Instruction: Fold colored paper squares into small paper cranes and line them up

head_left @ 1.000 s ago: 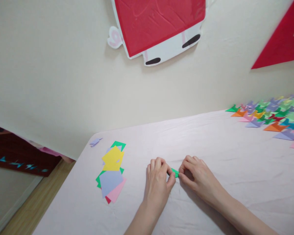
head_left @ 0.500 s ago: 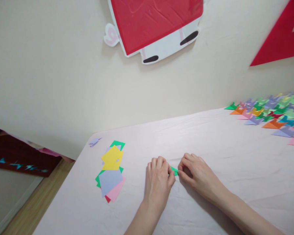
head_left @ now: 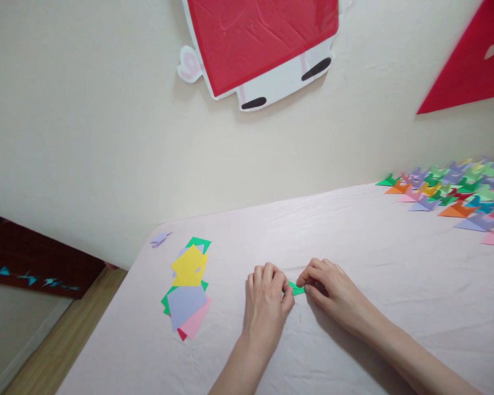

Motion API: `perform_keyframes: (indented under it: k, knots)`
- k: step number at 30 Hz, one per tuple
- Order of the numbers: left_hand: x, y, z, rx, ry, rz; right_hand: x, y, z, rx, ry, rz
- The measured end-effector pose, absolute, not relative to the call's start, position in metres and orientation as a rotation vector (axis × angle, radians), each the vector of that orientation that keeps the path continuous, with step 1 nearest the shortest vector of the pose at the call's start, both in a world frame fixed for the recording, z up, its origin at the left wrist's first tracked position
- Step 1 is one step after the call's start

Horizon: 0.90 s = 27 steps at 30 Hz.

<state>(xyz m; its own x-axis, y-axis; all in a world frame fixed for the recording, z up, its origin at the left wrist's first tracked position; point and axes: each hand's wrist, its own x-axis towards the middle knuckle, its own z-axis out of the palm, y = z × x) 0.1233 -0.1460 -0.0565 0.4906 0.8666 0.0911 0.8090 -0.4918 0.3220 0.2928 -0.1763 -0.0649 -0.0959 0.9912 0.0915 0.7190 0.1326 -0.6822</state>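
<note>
A small green folded paper [head_left: 297, 289] lies on the cloth-covered table between my hands, its left part hidden under my fingers. My left hand [head_left: 267, 296] is closed on its left end, thumb and fingertips pressing it down. At the other end, my right hand [head_left: 329, 291] pinches the paper's right tip between thumb and forefinger. To the left lies a loose spread of coloured paper squares, among them a yellow sheet [head_left: 191, 267], a lilac sheet [head_left: 186, 307] and a pink sheet [head_left: 198, 318].
Many small folded paper figures [head_left: 456, 192] in mixed colours stand in rows at the table's far right. A lilac paper scrap [head_left: 160, 239] lies near the back left corner. The wall [head_left: 107, 137] behind carries a red-and-white cartoon board [head_left: 267, 44].
My right thumb and forefinger have shifted slightly on the green paper's tip, and a little more of the paper shows. My left hand stays in place.
</note>
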Motion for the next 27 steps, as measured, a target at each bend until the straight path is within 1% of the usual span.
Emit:
perform_keyframes:
  k: [7,18,27]
  knots:
    - [0.122,-0.148,-0.058,2.432,1.401,0.408,0.278,-0.181,-0.065,-1.773,-1.835,0.512]
    - [0.117,-0.153,-0.057,2.341,1.327,0.521,0.272,-0.182,-0.064,-1.774,-1.796,0.497]
    - [0.116,-0.152,-0.058,2.31,1.329,0.529,0.271,-0.183,-0.065,-1.787,-1.802,0.453]
